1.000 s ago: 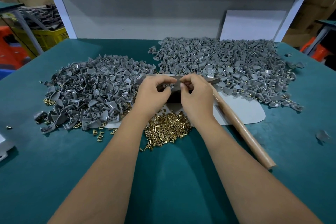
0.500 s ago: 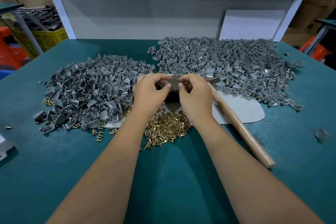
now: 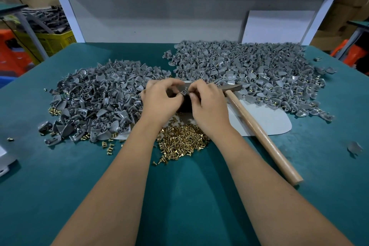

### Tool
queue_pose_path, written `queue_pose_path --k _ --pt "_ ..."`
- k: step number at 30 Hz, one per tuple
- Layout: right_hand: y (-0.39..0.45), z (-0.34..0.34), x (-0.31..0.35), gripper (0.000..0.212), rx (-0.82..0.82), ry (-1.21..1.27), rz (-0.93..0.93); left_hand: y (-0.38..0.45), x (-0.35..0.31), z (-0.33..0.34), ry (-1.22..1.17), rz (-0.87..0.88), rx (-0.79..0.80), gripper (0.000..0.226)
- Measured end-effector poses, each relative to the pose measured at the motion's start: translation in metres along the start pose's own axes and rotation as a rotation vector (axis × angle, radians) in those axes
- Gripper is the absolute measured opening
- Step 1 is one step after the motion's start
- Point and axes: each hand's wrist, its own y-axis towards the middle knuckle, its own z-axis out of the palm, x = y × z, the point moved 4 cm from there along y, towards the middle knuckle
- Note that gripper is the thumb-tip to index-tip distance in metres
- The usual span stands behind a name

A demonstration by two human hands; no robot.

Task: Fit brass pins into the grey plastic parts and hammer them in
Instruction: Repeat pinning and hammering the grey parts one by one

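At nine o'clock from my hands lies the left heap (image 3: pixel 99 102) of grey parts, with loose pins scattered along its near edge. My left hand (image 3: pixel 159 100) is curled, fingertips pinched at a small grey part (image 3: pixel 183 93) held over a dark block (image 3: pixel 184 104) at the centre of the table (image 3: pixel 179 195). My right hand (image 3: pixel 207 104) is curled too, thumb and forefinger closed at the same part; I take it there is a pin between them, though I cannot see one.

The part looks light and stiff, a thin curved shell with a small boss, so I would hold it by the shell's edges and keep the boss facing up. The brass pins (image 3: pixel 181 142) at six o'clock are tiny and smooth (likely to roll or slip), best pinched by the head.

At three o'clock the hammer (image 3: pixel 259 132) lies on a pale mat (image 3: pixel 269 120), its head just beside my right hand and its handle running toward five o'clock. Beyond it, at one to two o'clock, spreads the right heap (image 3: pixel 249 74), many parts showing brass. Both heaps crowd the block closely, so stray parts could creep under a blow.
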Motion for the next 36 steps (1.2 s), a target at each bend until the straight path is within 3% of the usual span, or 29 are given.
queue_pose_path --k 3,8,13,22,27,36 --pt "0.004 -0.004 -0.004 0.008 -0.027 0.025 0.039 0.001 -0.002 0.004 -0.068 0.021 0.03 0.029" --pt "0.004 -0.011 -0.007 0.009 -0.161 0.038 0.088 0.003 0.005 0.005 0.029 -0.015 -0.108 0.029" --pt "0.006 -0.008 -0.01 0.006 -0.125 0.088 0.139 0.004 0.01 0.014 0.109 -0.024 0.006 0.016" --pt "0.01 -0.008 -0.012 0.008 -0.061 0.12 0.228 0.001 0.009 0.015 0.085 -0.015 0.042 0.007" --pt "0.012 -0.007 -0.011 0.008 -0.029 0.06 0.217 0.0 0.006 0.016 0.065 0.004 0.04 0.017" --pt "0.017 -0.008 -0.003 0.009 0.032 -0.203 0.029 -0.002 0.003 0.016 0.112 0.045 0.018 0.009"
